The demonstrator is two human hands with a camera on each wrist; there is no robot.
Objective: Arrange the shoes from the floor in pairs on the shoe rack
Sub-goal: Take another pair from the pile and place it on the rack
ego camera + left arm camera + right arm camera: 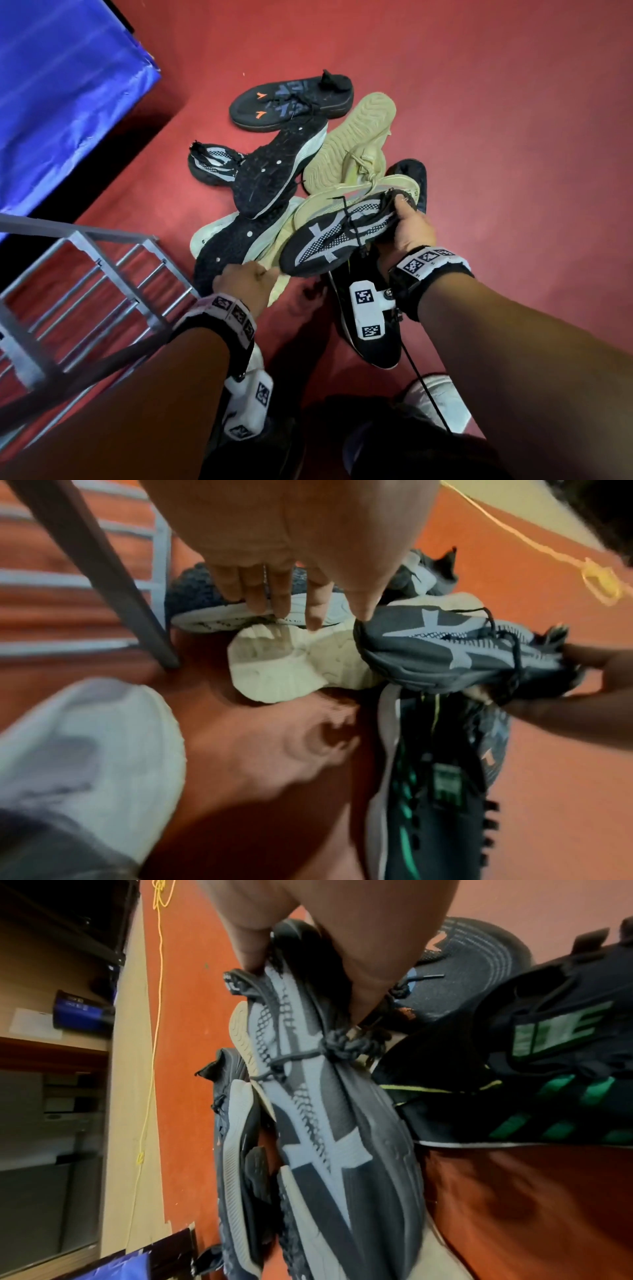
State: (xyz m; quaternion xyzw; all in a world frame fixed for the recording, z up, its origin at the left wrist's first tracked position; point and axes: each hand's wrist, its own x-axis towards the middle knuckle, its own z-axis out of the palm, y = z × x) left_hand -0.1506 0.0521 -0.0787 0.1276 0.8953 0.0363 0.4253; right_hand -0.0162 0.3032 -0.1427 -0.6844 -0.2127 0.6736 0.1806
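Shoes: a loose heap was recorded on the red floor (479, 102), just beside the near corner of the metal shoe rack (102, 260); no shoe was seen on the part of the rack in view.

Black-and-grey mesh shoe (342, 233): it was held at the heel end by the right hand (407, 226), the fingers (250, 953) curled round the collar, toe pointing toward the rack. It was judged to be lifted clear of the heap so that its match could be sought. A like-patterned shoe (212, 164) was noted at the heap's far left side, partly covered.

Left hand (243, 281): it was seen lowered onto the heap, the fingers (274, 599) fairly straight and laid against the pale edge of a black-soled shoe (222, 253) lying on its side; no closed grip was made out. Steadying or sorting was judged the purpose.

Other entries: two beige shoes (346, 144), one sole-up; a black shoe with orange marks (291, 102) farthest from the rack; a black shoe with green marks (565, 1069) under the right wrist.

Obscured: the lower shoes overlapped, so a full count and pairing could not be settled. The rack's lower tiers were cut off, and the wrist views were blurred.
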